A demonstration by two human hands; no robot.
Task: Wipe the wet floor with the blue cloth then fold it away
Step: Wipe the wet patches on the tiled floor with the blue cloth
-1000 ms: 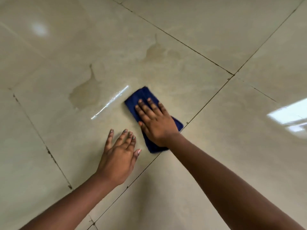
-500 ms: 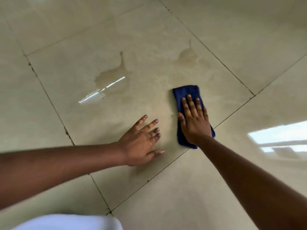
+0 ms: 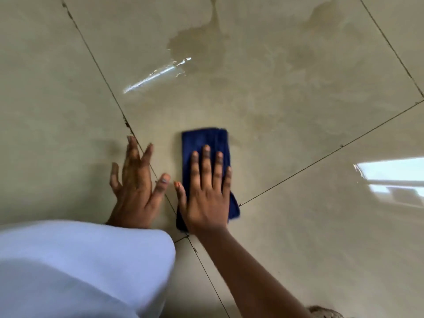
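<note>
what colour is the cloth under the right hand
Dark blue cloth, plain, clearest in the head view.

Soft, even daylight fills the view, and the glossy floor tiles (image 3: 298,111) mirror it: a bright window-shaped glare patch (image 3: 390,177) sits at the right edge and a thin white streak (image 3: 158,74) glints on the wet patch (image 3: 195,42). Faint shadows lie beside the left hand (image 3: 135,180), whose fingertips are motion-blurred. Grout lines bow toward the edges from wide-angle distortion, and the white garment (image 3: 80,267) at lower left is soft and out of focus.
</note>
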